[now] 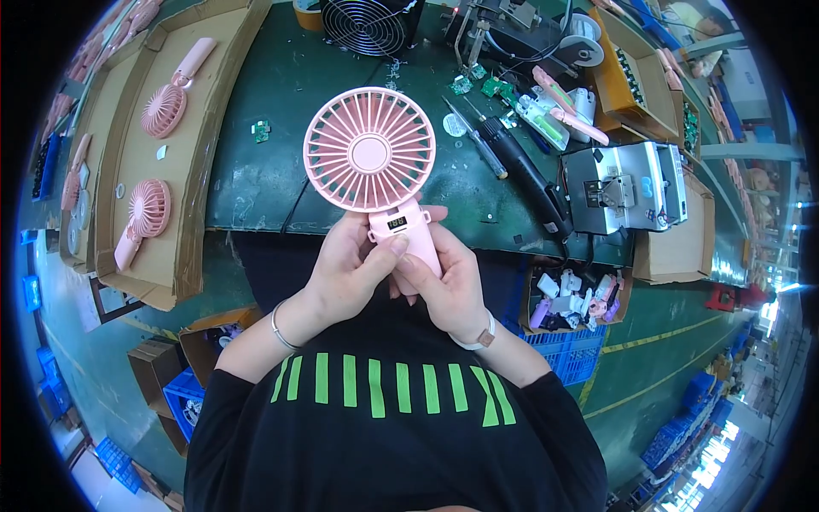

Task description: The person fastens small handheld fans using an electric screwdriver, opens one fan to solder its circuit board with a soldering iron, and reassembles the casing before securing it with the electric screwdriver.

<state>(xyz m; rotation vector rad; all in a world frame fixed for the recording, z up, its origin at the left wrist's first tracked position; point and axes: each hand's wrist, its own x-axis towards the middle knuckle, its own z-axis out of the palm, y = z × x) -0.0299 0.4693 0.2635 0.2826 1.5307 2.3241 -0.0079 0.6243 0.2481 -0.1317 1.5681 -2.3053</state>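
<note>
Both my hands hold a pink handheld fan (370,154) upright just over the table's near edge. Its round grille points up at me, and a small dark display shows on the neck below it. My left hand (354,260) wraps the handle from the left, with the thumb pressed on its front under the display. From the other side my right hand (448,286) closes round the lower handle, its thumb lying on the front too. Most of the fingers are hidden behind the handle.
On the left, a cardboard tray (188,196) holds more pink fans (149,207). A black electric screwdriver (525,175), green circuit boards (499,88) and a silver metal device (618,188) lie to the right. A black box fan (367,26) stands behind; a parts box (572,299) sits lower right.
</note>
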